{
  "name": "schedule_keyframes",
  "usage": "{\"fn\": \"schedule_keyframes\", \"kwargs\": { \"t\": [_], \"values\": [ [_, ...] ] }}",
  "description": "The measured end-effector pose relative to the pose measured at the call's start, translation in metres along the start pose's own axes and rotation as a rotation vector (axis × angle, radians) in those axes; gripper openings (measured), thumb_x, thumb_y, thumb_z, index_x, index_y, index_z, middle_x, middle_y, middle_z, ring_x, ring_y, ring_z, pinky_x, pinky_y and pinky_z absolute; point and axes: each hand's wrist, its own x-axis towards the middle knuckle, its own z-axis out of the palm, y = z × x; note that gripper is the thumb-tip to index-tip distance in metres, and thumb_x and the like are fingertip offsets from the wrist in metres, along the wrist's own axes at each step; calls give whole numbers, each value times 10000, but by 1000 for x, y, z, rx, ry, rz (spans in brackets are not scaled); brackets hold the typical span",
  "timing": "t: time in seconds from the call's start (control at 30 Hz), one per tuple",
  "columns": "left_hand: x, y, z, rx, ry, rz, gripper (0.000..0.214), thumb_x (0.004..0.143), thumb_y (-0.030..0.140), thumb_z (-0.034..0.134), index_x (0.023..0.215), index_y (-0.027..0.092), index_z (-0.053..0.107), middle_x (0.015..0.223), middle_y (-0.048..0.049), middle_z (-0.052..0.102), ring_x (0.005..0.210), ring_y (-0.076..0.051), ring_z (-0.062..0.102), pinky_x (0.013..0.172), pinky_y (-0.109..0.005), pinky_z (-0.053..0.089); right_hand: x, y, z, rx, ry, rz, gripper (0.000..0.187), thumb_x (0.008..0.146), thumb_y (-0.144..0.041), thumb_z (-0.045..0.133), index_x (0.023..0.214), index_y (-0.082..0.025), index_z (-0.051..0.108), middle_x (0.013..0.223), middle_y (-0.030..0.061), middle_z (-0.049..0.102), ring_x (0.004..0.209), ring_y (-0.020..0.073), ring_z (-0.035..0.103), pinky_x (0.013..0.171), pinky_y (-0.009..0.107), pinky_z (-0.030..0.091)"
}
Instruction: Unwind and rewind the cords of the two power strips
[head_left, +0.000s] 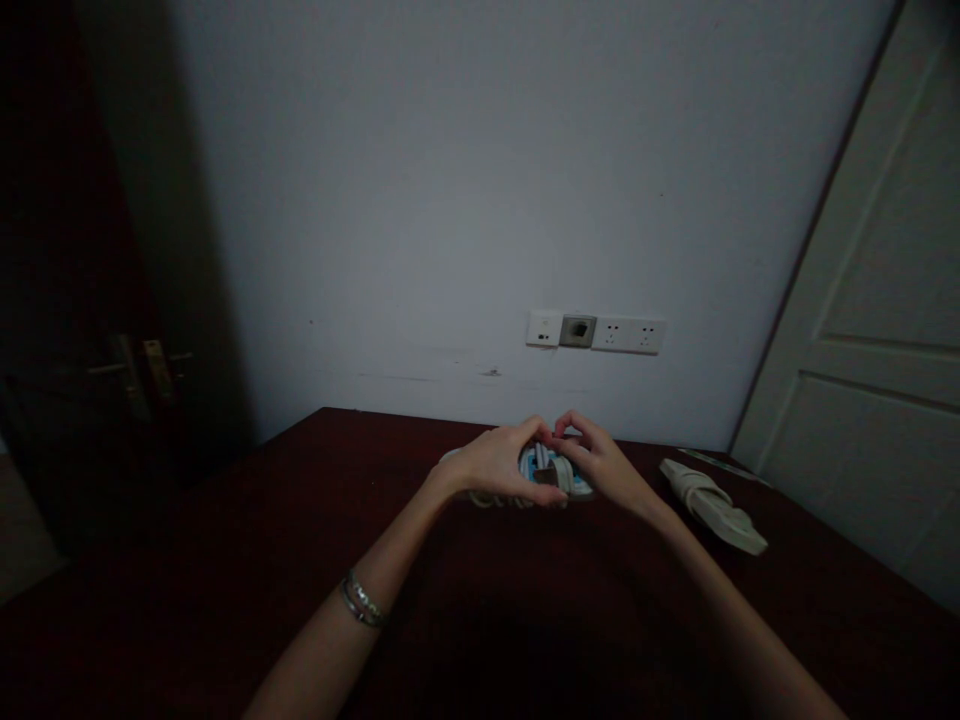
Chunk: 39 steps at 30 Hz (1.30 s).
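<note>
A pale sandal with straps and patches of blue inside lies on the dark red table, partly hidden by both hands. My left hand is curved around it, with the thumb along the near side and the fingers over the far side. From the right, my right hand has its thumb and index finger pinched at the sandal's upper far edge, close to the left fingertips. What exactly is in that pinch, probably a strap, is too dark and small to make out.
Another cream strapped sandal lies on the table to the right. A thin pale strip lies behind it. The wall behind holds sockets. A panelled door stands at the right, a dark door with a handle at the left.
</note>
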Motion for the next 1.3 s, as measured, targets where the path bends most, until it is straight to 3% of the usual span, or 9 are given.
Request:
{"fn": "schedule_keyframes", "kwargs": {
  "t": [0.23, 0.4, 0.53, 0.67, 0.83, 0.97, 1.07, 1.2, 1.3],
  "values": [
    [8, -11, 15, -229, 226, 17, 343, 687, 359, 640, 960, 172, 547, 846, -12, 568, 749, -134, 505, 678, -240, 397, 10, -1, -10, 96, 63, 172, 241, 687, -418, 554, 693, -177, 550, 624, -15, 555, 595, 136, 520, 536, 243, 412],
    [17, -24, 22, -586, 448, -57, 276, 728, 393, 593, 854, 149, 567, 784, -9, 574, 720, -130, 521, 674, -240, 403, 10, -4, -10, 272, 57, 241, 393, 725, -483, 557, 1001, -203, 549, 798, 18, 592, 667, 154, 572, 570, 269, 479],
    [22, -27, 26, -819, 562, -169, 311, 687, 408, 634, 821, 135, 568, 741, 0, 579, 654, -112, 521, 625, -224, 404, 6, -4, 0, 84, 149, 9, 559, 716, -450, 613, 1217, -242, 481, 1009, 61, 563, 827, 181, 592, 729, 323, 502],
    [24, -18, 29, -886, 634, -288, 310, 671, 410, 652, 782, 143, 541, 697, 11, 568, 603, -94, 511, 572, -201, 389, 5, 5, 10, -126, 223, -270, 400, 726, -393, 633, 1098, -247, 602, 1113, 76, 531, 1036, 211, 529, 919, 373, 421],
    [24, -1, 31, -892, 600, -420, 397, 665, 418, 678, 908, 155, 507, 732, -7, 592, 622, -111, 550, 581, -211, 398, 8, 15, 11, -26, 247, -230, 332, 734, -428, 622, 992, -219, 624, 1053, 73, 598, 986, 214, 563, 849, 371, 458],
    [23, 3, 32, -881, 580, -462, 513, 662, 436, 688, 1032, 148, 479, 836, -52, 609, 724, -142, 580, 626, -225, 411, 7, 9, 7, 57, 276, -101, 385, 721, -476, 614, 960, -174, 617, 875, 70, 647, 730, 183, 593, 610, 294, 475],
    [22, -9, 30, -908, 581, -432, 444, 734, 440, 603, 1054, 154, 492, 900, -64, 613, 775, -147, 584, 645, -230, 424, 7, 4, 5, 139, 304, -41, 423, 686, -488, 639, 943, -155, 605, 737, 43, 634, 589, 145, 546, 504, 252, 419],
    [24, -39, 27, -1092, 585, -402, 330, 792, 374, 483, 1037, 157, 527, 819, -46, 625, 693, -137, 590, 605, -235, 441, 9, 1, 6, 230, 356, -67, 406, 662, -492, 653, 903, -170, 601, 857, 56, 643, 675, 155, 570, 549, 251, 435],
    [25, -52, 29, -1354, 410, -376, 307, 747, 376, 543, 918, 123, 570, 689, -32, 616, 585, -121, 576, 593, -236, 456, 8, 0, 13, 325, 374, -30, 431, 655, -527, 641, 903, -179, 580, 853, 54, 638, 655, 147, 565, 497, 229, 421]
  ]
}}
